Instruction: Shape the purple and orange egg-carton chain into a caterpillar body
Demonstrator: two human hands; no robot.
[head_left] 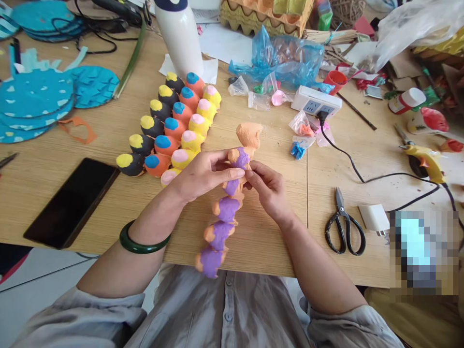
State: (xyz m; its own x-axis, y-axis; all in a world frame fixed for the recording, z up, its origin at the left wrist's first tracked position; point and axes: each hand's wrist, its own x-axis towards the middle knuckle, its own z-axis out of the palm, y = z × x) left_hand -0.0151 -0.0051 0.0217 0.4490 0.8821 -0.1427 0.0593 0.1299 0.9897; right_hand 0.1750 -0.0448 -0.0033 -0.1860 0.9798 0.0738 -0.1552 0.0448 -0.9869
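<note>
A bumpy strip of egg-carton cups (228, 209), coated in orange and purple clay, runs from mid-table towards my body. Its far cup is bare orange; the others carry purple patches. My left hand (203, 175) grips the strip near the far end, thumb across a purple cup. From the other side, my right hand (268, 189) pinches the strip's edge, the fingertips partly hidden behind it. To the left stand finished-looking rows of clay-covered cups: black with yellow tops (140, 145), orange with blue tops (174, 128) and yellow with pink tops (198, 124).
A phone (72, 203) lies at left, and black-handled scissors (342, 224) at right. Behind are a power strip (315, 101) with a cord, small clay bags (300, 125), a blue plastic bag (290, 60), and a white bottle (181, 38). A yellow glue gun (429, 162) rests far right.
</note>
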